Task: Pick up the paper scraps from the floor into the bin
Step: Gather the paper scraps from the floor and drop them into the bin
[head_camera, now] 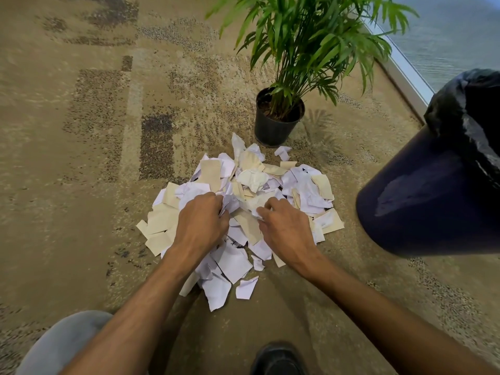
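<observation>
Scraps (243, 201) of white and cream paper sit heaped on the carpet (67, 158), between a potted plant (278, 117) and the bin (433, 190). Both arms reach down into the middle of the pile. Left hand (201, 221) has its fingers curled in, bunching up scraps. Right hand (284, 226) is doing the same, fingertips pinching paper. Bin's dark blue with a black liner (465, 109), standing just right of the heap; can't see what's inside.
</observation>
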`<state>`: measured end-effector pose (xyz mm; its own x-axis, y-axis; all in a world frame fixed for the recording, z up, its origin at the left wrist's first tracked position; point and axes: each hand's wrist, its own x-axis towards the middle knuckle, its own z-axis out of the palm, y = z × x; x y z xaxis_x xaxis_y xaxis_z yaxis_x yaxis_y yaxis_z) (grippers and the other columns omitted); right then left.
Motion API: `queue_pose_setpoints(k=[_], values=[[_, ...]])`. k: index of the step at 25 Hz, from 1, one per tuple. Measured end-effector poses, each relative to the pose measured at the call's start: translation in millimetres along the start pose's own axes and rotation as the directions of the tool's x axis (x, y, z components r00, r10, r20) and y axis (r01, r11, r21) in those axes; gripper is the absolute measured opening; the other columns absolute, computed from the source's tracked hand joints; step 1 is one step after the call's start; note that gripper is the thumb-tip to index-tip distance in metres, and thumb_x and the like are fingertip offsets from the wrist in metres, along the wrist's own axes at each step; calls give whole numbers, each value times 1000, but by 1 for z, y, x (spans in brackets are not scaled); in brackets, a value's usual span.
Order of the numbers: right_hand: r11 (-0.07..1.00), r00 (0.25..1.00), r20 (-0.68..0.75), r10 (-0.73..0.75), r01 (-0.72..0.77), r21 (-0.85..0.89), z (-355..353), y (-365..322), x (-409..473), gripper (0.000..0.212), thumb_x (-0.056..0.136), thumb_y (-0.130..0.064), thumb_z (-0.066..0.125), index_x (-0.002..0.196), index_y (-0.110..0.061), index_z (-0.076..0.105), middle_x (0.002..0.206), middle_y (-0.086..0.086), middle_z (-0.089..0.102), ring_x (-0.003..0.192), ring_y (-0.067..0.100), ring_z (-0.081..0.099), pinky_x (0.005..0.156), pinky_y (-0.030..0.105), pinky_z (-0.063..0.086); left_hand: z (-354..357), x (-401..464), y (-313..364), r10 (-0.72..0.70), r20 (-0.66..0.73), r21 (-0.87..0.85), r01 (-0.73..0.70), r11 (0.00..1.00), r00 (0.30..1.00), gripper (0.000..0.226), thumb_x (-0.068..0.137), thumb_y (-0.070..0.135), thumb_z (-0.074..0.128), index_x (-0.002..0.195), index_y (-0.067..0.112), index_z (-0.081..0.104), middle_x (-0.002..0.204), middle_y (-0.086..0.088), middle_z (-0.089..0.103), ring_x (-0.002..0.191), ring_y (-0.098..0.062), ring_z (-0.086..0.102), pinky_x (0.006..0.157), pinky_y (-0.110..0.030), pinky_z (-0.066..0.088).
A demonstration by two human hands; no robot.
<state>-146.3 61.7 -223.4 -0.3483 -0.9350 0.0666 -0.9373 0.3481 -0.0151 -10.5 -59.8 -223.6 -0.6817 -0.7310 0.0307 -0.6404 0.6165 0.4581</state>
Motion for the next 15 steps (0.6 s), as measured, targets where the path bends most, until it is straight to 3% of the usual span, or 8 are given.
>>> queue_pose_setpoints(k=[4,7,9,11,15], values=[[897,974,-25,225,-197,395,-20,22,2,22,88,-31,67,96,-11,72,80,5,68,72,22,61,59,32,44,-3,1,2,-59,-43,-184,50,982,997,36,85,26,63,60,4,47,52,-5,42,52,-28,42,46,-31,23],[748,942,32,334,-286,599,-31,41,4,32,80,-34,76,74,-5,66,60,13,59,51,12,40,51,30,32,-3,3,7,-80,-69,-287,57,956,994,34,82,25,67,63,0,55,57,-16,54,57,-33,52,51,-39,39],[659,924,64,376,-315,683,-41,47,1,29,78,-32,78,69,-7,68,60,13,61,49,8,39,48,25,28,-6,3,10,-77,-95,-329,41,943,993,31,80,29,66,70,0,63,63,-17,62,61,-31,58,56,-43,47],[597,920,80,383,-313,738,-55,50,-3,24,78,-28,80,62,-17,66,53,-2,61,47,3,44,46,21,30,-14,3,18,-93,-137,-380,34,924,986,28,81,27,69,70,2,65,62,-14,62,57,-27,56,55,-37,44],[570,920,13,393,-255,781,-92,56,-10,12,80,-29,79,81,-17,76,71,5,72,62,19,63,57,37,48,-42,3,52,-148,-182,-462,48,886,972,24,79,22,75,71,0,69,59,-15,61,50,-17,43,51,-28,35]])
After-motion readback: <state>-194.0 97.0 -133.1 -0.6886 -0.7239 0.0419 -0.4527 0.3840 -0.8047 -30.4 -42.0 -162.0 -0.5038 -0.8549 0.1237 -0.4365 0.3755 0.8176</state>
